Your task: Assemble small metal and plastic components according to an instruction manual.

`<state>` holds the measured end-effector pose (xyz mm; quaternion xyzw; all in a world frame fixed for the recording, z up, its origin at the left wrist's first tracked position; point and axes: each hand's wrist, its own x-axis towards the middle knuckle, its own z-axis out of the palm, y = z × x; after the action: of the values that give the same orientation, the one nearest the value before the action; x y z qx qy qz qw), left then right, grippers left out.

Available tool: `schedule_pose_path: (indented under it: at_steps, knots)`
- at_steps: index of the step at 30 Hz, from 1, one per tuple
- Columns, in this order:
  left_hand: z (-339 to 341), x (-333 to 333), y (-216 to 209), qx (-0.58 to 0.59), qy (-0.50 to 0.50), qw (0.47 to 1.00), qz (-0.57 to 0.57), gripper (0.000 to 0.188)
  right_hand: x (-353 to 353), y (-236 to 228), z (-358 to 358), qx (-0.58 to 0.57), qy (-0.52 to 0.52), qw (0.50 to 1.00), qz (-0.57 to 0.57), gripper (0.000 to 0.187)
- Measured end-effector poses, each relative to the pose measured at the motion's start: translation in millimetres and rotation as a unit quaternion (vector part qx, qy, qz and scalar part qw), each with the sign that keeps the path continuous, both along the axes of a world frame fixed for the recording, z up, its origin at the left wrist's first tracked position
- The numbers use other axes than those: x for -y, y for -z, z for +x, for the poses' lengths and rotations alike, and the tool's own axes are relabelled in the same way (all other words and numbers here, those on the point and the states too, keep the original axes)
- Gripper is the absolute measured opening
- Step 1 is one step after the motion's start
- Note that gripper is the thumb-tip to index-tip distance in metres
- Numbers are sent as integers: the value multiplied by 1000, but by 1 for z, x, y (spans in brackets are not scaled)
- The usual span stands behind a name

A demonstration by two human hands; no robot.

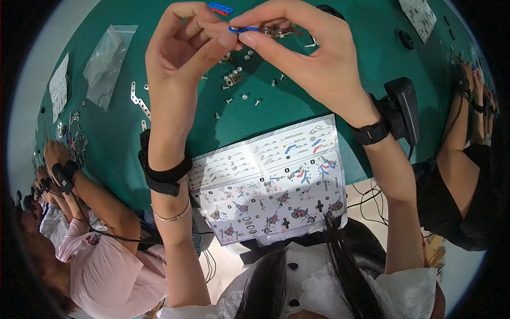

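A small blue strip is pinched between my hands near the top of the view. My left hand has its thumb and a fingertip closed at the strip's left end, where a small metal fastener shows. My right hand grips the strip from the right with thumb and forefinger. Beside my right fingers sits a metal piece with holes; I cannot tell whether it is joined to the strip. Just past my left fingertips are another blue perforated strip and a red one.
Screws and small metal parts lie scattered on the green table. Silver perforated strips and a clear plastic bag are on the left. A printed instruction sheet overhangs the near edge. Co-workers' arms reach in from both sides.
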<state>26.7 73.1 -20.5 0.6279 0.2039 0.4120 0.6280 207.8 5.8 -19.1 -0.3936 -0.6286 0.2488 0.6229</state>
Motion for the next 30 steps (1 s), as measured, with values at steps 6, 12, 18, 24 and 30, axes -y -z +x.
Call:
schedule_pose_path:
  at_steps: [6,12,18,24,30]
  knots:
    - [2,3,-4,-41,-7,999,-4,20,1,-3,5,101,41,994,12,14]
    - [6,3,-2,-54,0,999,-7,16,2,-4,7,106,34,994,4,13]
    - [1,0,0,-59,8,998,-1,18,2,-5,5,85,27,996,10,12]
    - [-3,-5,4,-73,23,997,3,19,1,-1,5,75,34,996,28,10]
    - [-4,-6,3,-84,-4,996,-3,19,2,-4,5,53,21,998,-21,11]
